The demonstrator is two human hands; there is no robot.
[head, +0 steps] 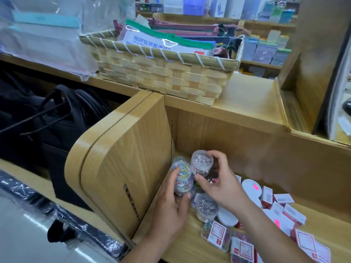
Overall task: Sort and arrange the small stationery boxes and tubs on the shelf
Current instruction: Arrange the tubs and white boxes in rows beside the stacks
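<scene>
Black bags [47,130] fill the lower shelf at far left, beside a wooden divider [123,158]. Just right of it, in the shelf's back left corner, the left hand [171,209] curls its fingers round a tub of coloured clips [181,173]. Touching it, a tub of silver clips [202,164] is pinched between the right hand's [218,185] thumb and fingers. Another silver tub [207,207] lies below, with red and white boxes [281,207] scattered further right

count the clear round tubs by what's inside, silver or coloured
silver: 2, held silver tub in right hand, lying silver tub
coloured: 2, held coloured tub in left hand, rear coloured tub
total: 4
</scene>
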